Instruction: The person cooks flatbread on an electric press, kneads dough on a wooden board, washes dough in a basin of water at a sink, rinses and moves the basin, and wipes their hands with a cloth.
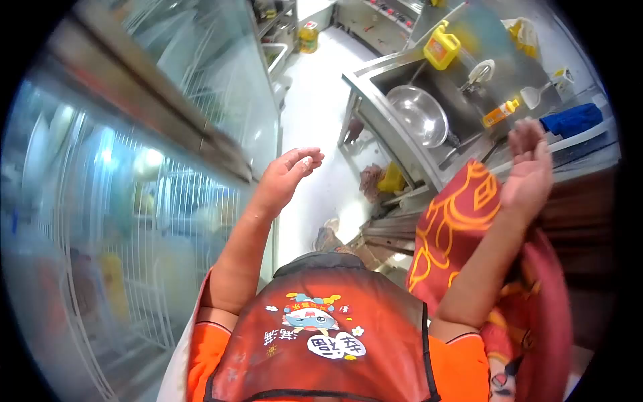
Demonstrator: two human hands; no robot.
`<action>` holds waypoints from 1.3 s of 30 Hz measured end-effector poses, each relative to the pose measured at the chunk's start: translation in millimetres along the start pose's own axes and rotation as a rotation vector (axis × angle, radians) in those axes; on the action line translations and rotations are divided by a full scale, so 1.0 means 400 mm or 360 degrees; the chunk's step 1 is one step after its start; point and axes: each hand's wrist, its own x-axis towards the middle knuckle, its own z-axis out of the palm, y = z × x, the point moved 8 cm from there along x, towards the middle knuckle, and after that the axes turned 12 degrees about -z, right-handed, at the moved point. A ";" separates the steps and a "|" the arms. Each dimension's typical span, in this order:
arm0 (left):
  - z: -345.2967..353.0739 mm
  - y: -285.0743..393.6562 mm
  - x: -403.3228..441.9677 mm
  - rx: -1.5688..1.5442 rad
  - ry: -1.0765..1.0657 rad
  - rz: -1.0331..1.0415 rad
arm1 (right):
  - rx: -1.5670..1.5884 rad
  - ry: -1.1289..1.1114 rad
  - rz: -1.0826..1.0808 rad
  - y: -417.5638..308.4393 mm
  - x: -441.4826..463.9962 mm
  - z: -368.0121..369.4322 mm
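My left hand is raised in front of a glass-doored cabinet, its fingers stretched out and nothing in them. White specks, perhaps foam or residue, show near its fingertips. At the right, my right hand is held up with fingers extended, also holding nothing. It appears close to the sink edge, near a blue cloth and an orange bottle; I cannot tell whether it touches anything. A red cloth with yellow patterns hangs beside my right forearm. I wear a red apron over orange sleeves.
A metal basin sits in the steel sink. A yellow jug and a white brush-like tool lie around it. A large oil bottle stands farther along the white floor. Wire racks fill the left side.
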 end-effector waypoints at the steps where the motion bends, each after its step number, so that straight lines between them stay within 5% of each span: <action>1: -0.016 0.017 0.081 -0.0004 -0.0008 -0.0015 | -0.0016 0.0026 0.0013 0.080 -0.001 -0.008; 5: -0.047 0.027 0.368 -0.0128 -0.0036 -0.0081 | -0.0606 0.0255 0.0089 0.442 0.013 -0.053; 9: -0.049 -0.008 0.607 -0.0291 -0.0122 -0.0279 | -0.0647 0.0647 0.0645 0.784 0.029 -0.175; 15: 0.099 0.010 0.950 -0.0247 -0.0509 -0.0566 | -0.1098 0.0622 0.0710 0.942 0.121 -0.295; 19: 0.283 0.010 1.156 -0.0255 -0.1025 -0.0585 | -0.1856 0.0110 0.0580 0.948 0.256 -0.317; 22: 0.402 -0.012 1.251 -0.0366 -0.0868 -0.0870 | -0.2096 -0.0204 0.0383 1.020 0.367 -0.343; 24: 0.497 -0.045 1.306 -0.0474 -0.1064 -0.0972 | -0.2243 -0.0417 0.0242 1.085 0.459 -0.382; 29: 0.693 -0.139 1.399 -0.0512 -0.0833 -0.1516 | -0.2768 -0.0868 0.0290 1.259 0.705 -0.474; 30: 0.743 -0.162 1.417 -0.0609 -0.1037 -0.1563 | -0.2913 -0.1025 0.0339 1.337 0.752 -0.538; 33: 0.874 -0.188 1.459 -0.1086 -0.1632 -0.1499 | -0.2707 -0.0900 0.0483 1.309 0.806 -0.500; 37: 0.985 -0.196 1.515 -0.1275 -0.1330 -0.1472 | -0.2869 -0.1187 -0.0095 1.383 0.854 -0.518; 39: 1.022 -0.211 1.531 -0.1273 -0.1307 -0.1551 | -0.2778 -0.1078 0.0006 1.374 0.848 -0.507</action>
